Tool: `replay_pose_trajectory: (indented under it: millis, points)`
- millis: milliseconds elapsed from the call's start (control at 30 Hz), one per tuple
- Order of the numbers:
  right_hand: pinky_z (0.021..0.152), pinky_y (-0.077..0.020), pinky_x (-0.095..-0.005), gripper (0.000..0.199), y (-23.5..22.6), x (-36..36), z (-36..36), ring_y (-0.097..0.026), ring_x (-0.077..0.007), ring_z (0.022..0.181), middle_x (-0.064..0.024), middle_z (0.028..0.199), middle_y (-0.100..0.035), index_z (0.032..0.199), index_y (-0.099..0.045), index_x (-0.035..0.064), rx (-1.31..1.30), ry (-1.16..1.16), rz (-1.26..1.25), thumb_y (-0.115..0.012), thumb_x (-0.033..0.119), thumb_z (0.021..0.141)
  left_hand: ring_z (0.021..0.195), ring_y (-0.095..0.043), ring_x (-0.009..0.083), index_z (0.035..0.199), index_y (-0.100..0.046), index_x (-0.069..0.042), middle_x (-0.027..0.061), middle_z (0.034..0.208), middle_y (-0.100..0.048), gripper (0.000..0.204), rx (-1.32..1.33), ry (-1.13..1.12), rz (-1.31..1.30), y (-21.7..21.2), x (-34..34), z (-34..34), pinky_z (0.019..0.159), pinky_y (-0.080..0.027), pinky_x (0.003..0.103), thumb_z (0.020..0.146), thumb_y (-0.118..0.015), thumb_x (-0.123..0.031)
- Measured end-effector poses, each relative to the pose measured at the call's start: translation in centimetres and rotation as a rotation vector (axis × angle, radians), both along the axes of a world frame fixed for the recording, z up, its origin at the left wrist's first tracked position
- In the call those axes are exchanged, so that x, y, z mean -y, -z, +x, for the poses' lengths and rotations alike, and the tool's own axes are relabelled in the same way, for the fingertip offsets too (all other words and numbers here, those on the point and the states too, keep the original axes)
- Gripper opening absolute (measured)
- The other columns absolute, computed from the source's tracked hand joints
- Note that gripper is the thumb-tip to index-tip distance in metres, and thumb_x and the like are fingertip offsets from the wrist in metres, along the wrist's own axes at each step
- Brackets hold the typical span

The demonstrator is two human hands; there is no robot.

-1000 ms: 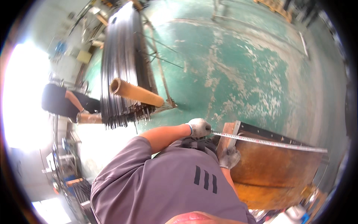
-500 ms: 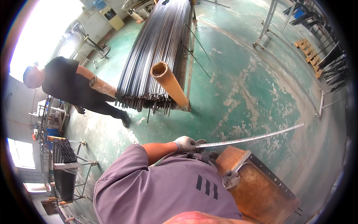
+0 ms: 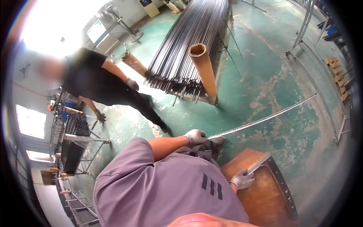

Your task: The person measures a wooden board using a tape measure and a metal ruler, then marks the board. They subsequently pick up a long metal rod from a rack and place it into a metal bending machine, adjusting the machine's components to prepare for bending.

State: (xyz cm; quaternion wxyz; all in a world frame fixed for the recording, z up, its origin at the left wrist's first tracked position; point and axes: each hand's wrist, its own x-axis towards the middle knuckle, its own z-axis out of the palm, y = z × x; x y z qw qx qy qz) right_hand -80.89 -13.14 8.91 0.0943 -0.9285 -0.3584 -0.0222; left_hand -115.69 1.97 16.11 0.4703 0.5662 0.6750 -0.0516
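Note:
My left hand (image 3: pixel 196 137), in a pale knit glove, is closed in front of my waist. From it a white tape measure blade (image 3: pixel 261 120) stretches out to the right and slightly upward over the floor. The tape's case is hidden in the glove. My right hand (image 3: pixel 243 179), also gloved, is at a brown box-like piece (image 3: pixel 261 200) at my right side. Its fingers are bent at the lower end of a pale metal strip (image 3: pixel 260 162) along the box; what they grip is hard to make out.
Ahead, a rack carries a long bundle of dark metal rods (image 3: pixel 185 41), with cardboard tubes (image 3: pixel 204 72) upright at its near corners. Left, a co-worker in dark clothes (image 3: pixel 90 75) stands near another loaded rack (image 3: pixel 75 147). A wooden pallet (image 3: pixel 336 77) and metal frames are at right.
The view has swung, shifting the rod rack rightward. The co-worker has turned, with one gloved hand low near the left rack. My left hand still holds the extended tape; my right hand remains by the box.

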Motion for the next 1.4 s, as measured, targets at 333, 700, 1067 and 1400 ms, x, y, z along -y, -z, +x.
replay_pose_trajectory:
  millis: [333, 700, 1067, 1400]
  points:
    - [0.087, -0.0536, -0.0589, 0.044, -2.1, 0.3, 0.3, -0.066, -0.047, 0.1, -0.0273, 0.104, -0.067, 0.116, -0.071, -0.0029, -0.101, -0.044, -0.05, -0.068, 0.037, 0.098, 0.112, -0.074, 0.0406, 0.118, -0.082, -0.012, 0.021, 0.115, -0.079, 0.053, -0.159, 0.03, -0.075, 1.5, 9.2, -2.3, 0.098, -0.057, 0.048, 0.095, -0.064, -0.056]
    - [0.083, -0.0541, -0.0585, 0.041, -0.7, 0.4, 1.0, -0.067, -0.0447, 0.095, -0.0249, 0.099, -0.068, 0.102, -0.071, 0.0003, -0.052, -0.022, 0.033, -0.074, 0.04, 0.093, 0.11, -0.075, 0.04, 0.114, -0.082, -0.008, 0.0215, 0.112, -0.08, 0.074, -0.095, 0.063, -0.02, 1.0, 8.5, -0.4, 0.098, -0.057, 0.047, 0.093, -0.062, -0.076]
    - [0.087, -0.0535, -0.0585, 0.044, 0.1, 0.9, 0.9, -0.067, -0.0459, 0.098, -0.026, 0.102, -0.068, 0.107, -0.073, 0.001, -0.01, -0.009, 0.052, -0.073, 0.043, 0.093, 0.115, -0.075, 0.0387, 0.116, -0.083, -0.01, 0.0202, 0.116, -0.08, 0.068, -0.113, 0.168, -0.047, 2.5, 7.5, -1.0, 0.101, -0.057, 0.045, 0.091, -0.066, -0.071]
    - [0.1, -0.0496, -0.0583, 0.048, 2.5, 1.3, 1.7, -0.064, -0.0422, 0.116, -0.0224, 0.116, -0.068, 0.111, -0.07, 0.0027, 0.025, 0.03, 0.093, -0.068, 0.049, 0.097, 0.101, -0.08, 0.0305, 0.114, -0.082, -0.004, 0.02, 0.103, -0.082, 0.048, 0.054, 0.112, 0.114, 3.8, 2.2, 2.1, 0.092, -0.059, 0.041, 0.095, -0.075, -0.046]
